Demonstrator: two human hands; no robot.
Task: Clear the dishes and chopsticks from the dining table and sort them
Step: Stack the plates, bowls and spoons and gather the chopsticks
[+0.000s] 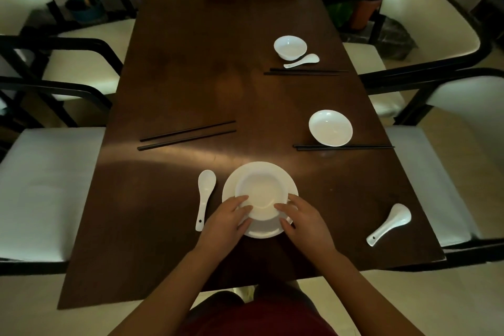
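A white bowl (259,194) sits on a white plate (231,185) near the front of the dark wooden table (218,63). My left hand (226,222) grips the bowl's near left rim, and my right hand (302,219) grips its near right rim. A white spoon (205,195) lies just left of the plate. Black chopsticks (188,135) lie left of centre. On the right stand a white dish (330,127) with chopsticks (343,147) at its near edge, and farther back a small bowl (290,47), a spoon (302,60) and chopsticks (305,72). Another spoon (388,224) lies at the front right.
Black-framed chairs with white cushions stand along both sides, such as the chair (46,188) at the left and the chair (441,172) at the right. Potted plants (362,8) stand beyond the table's far end.
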